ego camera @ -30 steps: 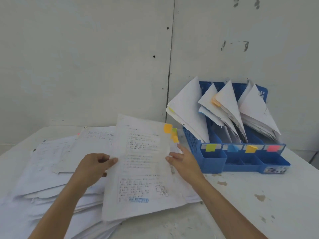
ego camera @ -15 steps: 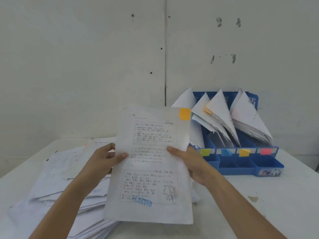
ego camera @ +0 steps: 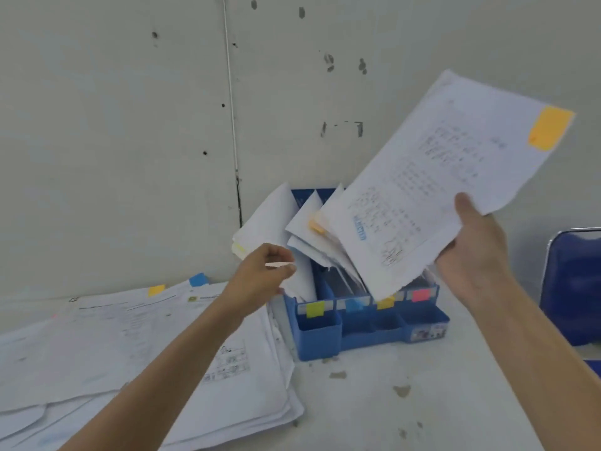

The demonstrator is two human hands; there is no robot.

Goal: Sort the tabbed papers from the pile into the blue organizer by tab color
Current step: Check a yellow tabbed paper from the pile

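Right hand (ego camera: 471, 255) gripping side edge of orange-tabbed sheet (ego camera: 439, 190) over blue organizer (ego camera: 320, 336) (thin, floppy, likely tearing easily); left hand (ego camera: 260, 278) curling beside filed papers (ego camera: 276, 222), grip unclear.

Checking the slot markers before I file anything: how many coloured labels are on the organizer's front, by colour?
Yellow label: 1
Blue label: 1
Orange label: 1
Pink label: 1
Total: 4
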